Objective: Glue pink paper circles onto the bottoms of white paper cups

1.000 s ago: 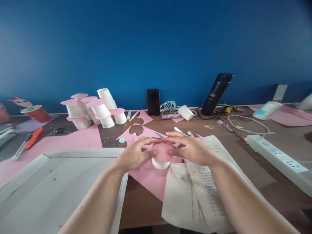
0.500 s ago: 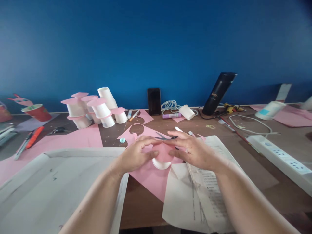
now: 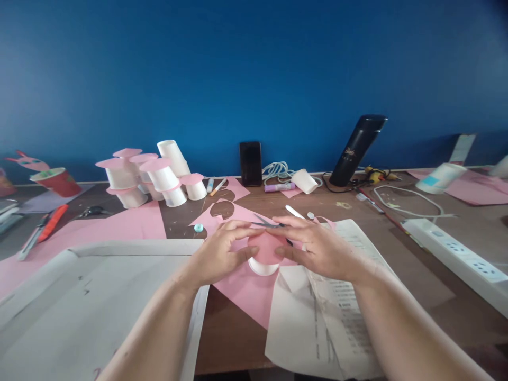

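A pink paper disc point(image 3: 266, 250) lies on top of a white paper cup point(image 3: 263, 268) in front of me. From the left, my left hand point(image 3: 227, 248) touches the disc, thumb on its face and fingers along its far edge. My right hand point(image 3: 313, 244) mirrors it on the right side. Both hands hold the disc against the cup. Scissors point(image 3: 266, 222) lie just beyond the fingertips. Under the cup is a pink sheet with round cutouts point(image 3: 254, 299).
Cups topped with pink discs point(image 3: 159, 177) stand stacked at the back left. A phone point(image 3: 250, 164), a purple glue stick point(image 3: 279, 187), a tipped cup point(image 3: 305, 181) and a black bottle point(image 3: 353, 153) are along the wall. A power strip point(image 3: 460, 251) lies right; papers flank the hands.
The view has shifted slightly. Both hands stay on the disc and cup with almost no movement.
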### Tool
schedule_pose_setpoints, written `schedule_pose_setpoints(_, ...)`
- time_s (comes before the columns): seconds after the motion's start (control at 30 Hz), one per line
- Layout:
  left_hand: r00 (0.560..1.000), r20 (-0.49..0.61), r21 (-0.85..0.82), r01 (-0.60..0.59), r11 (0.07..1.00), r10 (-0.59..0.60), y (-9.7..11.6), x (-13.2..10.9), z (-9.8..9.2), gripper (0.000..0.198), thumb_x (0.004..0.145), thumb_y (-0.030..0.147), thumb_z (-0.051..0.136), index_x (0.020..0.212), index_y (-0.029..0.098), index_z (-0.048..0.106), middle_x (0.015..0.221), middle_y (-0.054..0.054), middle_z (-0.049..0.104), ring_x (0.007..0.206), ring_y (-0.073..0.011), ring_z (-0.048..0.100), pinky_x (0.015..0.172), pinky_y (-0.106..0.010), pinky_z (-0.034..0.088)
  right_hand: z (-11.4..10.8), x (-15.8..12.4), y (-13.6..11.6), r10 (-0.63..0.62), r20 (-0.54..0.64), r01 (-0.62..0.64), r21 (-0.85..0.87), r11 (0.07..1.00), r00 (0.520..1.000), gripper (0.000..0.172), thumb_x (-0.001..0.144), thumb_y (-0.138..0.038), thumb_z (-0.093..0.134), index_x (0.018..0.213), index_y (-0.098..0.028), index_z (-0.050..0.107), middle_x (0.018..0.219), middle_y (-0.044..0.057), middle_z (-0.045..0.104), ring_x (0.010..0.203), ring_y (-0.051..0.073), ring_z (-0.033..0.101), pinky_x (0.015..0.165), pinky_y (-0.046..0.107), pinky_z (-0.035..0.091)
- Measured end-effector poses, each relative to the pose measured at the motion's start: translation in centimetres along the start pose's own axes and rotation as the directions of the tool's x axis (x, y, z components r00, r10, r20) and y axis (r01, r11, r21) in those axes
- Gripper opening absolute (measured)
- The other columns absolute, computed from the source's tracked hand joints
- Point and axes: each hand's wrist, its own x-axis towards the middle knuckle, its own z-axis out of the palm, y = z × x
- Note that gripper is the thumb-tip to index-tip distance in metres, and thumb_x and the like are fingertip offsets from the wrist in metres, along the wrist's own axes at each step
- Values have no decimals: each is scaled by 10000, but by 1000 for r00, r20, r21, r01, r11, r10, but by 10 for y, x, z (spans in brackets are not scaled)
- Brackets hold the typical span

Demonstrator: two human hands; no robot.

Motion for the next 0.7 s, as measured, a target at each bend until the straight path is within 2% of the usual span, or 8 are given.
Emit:
schedule_pose_setpoints(0.17, 1000, -10, 8, -11, 1000, 11, -1, 0, 1, 465, 854, 575, 488, 1266, 371, 560, 1356, 0, 530, 1292, -257, 419, 1077, -453, 327, 7, 3, 0, -15, -80, 18, 42, 999, 997, 437, 912, -523, 467, 1321, -375, 515, 1396, 11, 506, 1240, 236, 501, 1008, 400, 418)
schedule_pose_setpoints(0.37, 999, -28, 1, -18, 1000, 18, 1, -1, 1, 449, 844, 578, 505, 1247, 390, 568, 1361, 5, 521, 1292, -249, 426, 1064, -456, 350, 11, 4, -6, -8, -129, 3, -34, 999, 992, 472, 845, -567, 550, 1262, -347, 580, 1335, 25, 563, 1139, 245, 572, 944, 404, 461)
schedule_pose_setpoints(0.57, 993, -92, 36, -71, 997, 74, 3, 0, 6, 478, 788, 565, 598, 1218, 355, 595, 1325, -21, 544, 1247, -258, 469, 1041, -454, 380, 12, 5, -9, -15, -174, -3, -106, 994, 985, 455, 824, -599, 555, 1208, -362, 614, 1303, 18, 588, 1131, 251, 574, 1013, 474, 392)
schedule_pose_setpoints(0.7, 991, -108, 29, -76, 997, 78, 2, 2, 9, 460, 784, 532, 625, 1208, 352, 596, 1320, -9, 548, 1241, -243, 473, 1043, -439, 378, 15, 5, -6, -18, -185, 1, -92, 996, 982, 445, 835, -565, 567, 1222, -348, 603, 1288, 19, 599, 1138, 241, 575, 989, 445, 429)
